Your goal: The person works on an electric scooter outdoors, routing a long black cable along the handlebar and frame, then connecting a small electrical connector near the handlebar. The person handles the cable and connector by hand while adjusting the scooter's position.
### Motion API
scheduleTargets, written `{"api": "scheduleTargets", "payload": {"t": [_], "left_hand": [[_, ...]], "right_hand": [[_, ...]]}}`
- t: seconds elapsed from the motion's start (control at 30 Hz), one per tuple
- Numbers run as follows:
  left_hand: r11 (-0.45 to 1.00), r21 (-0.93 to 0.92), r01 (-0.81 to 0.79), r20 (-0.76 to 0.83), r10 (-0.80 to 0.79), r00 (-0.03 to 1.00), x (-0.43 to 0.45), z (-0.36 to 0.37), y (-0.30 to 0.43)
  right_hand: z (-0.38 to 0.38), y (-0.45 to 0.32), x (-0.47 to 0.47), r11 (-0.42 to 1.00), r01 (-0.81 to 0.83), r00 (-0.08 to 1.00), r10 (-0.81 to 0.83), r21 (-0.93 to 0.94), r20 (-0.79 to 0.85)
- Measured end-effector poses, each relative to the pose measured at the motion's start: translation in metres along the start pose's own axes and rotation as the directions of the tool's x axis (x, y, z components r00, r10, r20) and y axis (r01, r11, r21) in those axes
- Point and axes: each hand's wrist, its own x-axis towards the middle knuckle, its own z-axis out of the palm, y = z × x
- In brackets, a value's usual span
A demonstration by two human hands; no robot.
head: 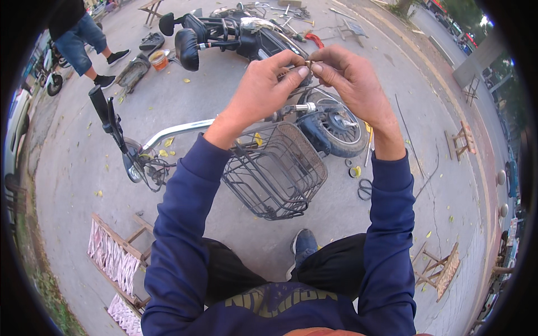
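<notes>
Both my hands meet in front of me, above an electric scooter (256, 40) that lies on its side. Thumb and fingertips of my left hand (269, 82) pinch a small brass-coloured metal part (310, 63). My right hand (353, 77) grips the same part from the other side; the fingers hide most of it, so its exact kind does not show. Below my hands are a wheel (338, 122) with a dark fender and a wire basket (275, 172). A chrome handlebar (180, 130) with a black grip (99, 105) extends to the left.
Scissors (365, 189) and a roll of tape (355, 171) lie right of the basket. Wrenches and a hammer (304, 20) are scattered beyond the scooter. An orange tub (159, 60) stands near a person (82, 40). Folding stools (115, 256) are on both sides.
</notes>
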Motion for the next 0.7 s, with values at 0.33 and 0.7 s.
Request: {"api": "scheduleTargets", "payload": {"t": [0.33, 0.7], "left_hand": [[0.989, -0.147, -0.010, -0.101, -0.005, 0.995, -0.001, -0.003, -0.014], [0.995, -0.092, -0.048, -0.063, 0.043, 0.997, 0.000, 0.000, -0.012]], "right_hand": [[0.007, -0.005, 0.003, 0.967, -0.206, 0.977, 0.211, 0.149, -0.019], [-0.003, -0.006, 0.000, 0.976, -0.201, 0.968, 0.185, 0.085, 0.170]]}}
